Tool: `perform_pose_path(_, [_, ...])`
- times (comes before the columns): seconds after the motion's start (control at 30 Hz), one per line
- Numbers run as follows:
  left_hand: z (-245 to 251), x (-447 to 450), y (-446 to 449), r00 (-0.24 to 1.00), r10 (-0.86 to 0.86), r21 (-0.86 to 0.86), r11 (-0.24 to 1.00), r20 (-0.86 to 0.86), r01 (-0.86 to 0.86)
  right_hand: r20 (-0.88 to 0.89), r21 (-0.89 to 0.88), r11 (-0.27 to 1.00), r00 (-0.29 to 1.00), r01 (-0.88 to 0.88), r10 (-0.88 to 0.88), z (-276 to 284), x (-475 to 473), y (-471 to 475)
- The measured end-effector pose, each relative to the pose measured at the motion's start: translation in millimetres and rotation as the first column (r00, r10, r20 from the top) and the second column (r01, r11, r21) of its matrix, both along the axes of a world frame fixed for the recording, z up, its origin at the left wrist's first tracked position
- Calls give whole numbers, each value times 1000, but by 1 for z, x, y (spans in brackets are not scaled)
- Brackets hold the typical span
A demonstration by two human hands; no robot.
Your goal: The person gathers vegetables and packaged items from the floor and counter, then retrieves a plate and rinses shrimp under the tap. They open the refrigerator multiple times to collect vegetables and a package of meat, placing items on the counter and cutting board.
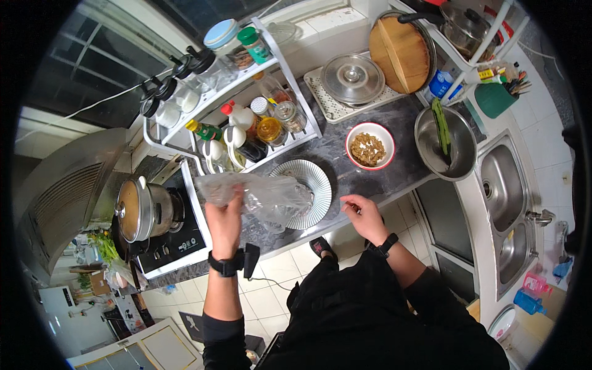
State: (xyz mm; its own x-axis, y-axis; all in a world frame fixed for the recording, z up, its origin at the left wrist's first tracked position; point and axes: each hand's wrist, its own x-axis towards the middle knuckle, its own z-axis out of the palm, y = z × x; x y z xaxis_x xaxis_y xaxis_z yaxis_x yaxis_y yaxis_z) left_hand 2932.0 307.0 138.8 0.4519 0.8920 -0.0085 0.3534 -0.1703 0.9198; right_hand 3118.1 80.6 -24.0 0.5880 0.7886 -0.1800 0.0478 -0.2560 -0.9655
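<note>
A clear plastic bag is gripped near its upper left end by my left hand. The bag stretches rightward, and its lower end lies over a ribbed, striped plate on the dark countertop. What the bag holds cannot be made out. Right of the plate, my right hand hovers by the counter's front edge, its fingers bent; whether something small is between the fingertips is unclear. Beyond it stands a red-rimmed white bowl with brown chopped pieces inside.
A steel basin with a long green vegetable sits beside the double sink. A lidded pot is on the gas stove at left. Behind are a rack of jars and bottles and a tray under a metal lid.
</note>
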Motion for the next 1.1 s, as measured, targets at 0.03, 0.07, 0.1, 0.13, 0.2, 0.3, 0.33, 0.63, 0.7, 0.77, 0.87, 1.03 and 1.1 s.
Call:
perform_pose_path(0.03, [3,-1,1,999,51,-53,997,1,-50,-11,0,1000,1000,13,-13,-4,-3,-2])
perform_pose_path(0.07, [6,-2,1,996,63,-109,993,57,-56,-22,1,1000,999,24,-24,-8,-6,-3])
perform_pose_path(0.1, [9,-4,2,995,58,-69,996,87,-52,-33,2,999,999,34,-34,-11,-8,-3])
perform_pose_path(0.13, [12,-4,2,985,96,-134,988,141,-77,-52,-8,999,998,32,-33,-14,-9,-4])
perform_pose_path(0.2, [17,-5,3,971,137,-205,974,193,-97,-51,-15,999,998,29,-30,-18,-11,-3])
perform_pose_path(0.3, [26,-6,2,963,174,-283,953,204,-113,-64,-19,1000,998,25,-26,-24,-12,-2])
perform_pose_path(0.33, [28,-7,3,964,191,-312,942,186,-127,-71,-16,1000,997,24,-25,-25,-12,-1])
perform_pose_path(0.63, [57,-20,7,922,299,-371,908,245,-196,-54,-6,1000,998,16,-16,-29,-15,2])
perform_pose_path(0.7, [62,-29,12,899,379,-480,844,218,-239,-61,-7,1000,998,13,-13,-30,-16,3])
perform_pose_path(0.77, [56,-41,16,902,334,-508,846,272,-160,-59,3,1000,998,15,-15,-32,-17,4])
perform_pose_path(0.87, [38,-69,28,865,341,-656,754,367,-19,-41,2,1000,999,15,-15,-36,-19,6])
perform_pose_path(1.03, [-10,-119,44,594,652,-870,454,471,192,6,-178,976,992,-122,125,-37,-21,-2])
perform_pose_path(1.1, [-32,-134,42,495,721,-873,432,485,225,-6,-176,959,975,-220,223,-32,-24,-6])
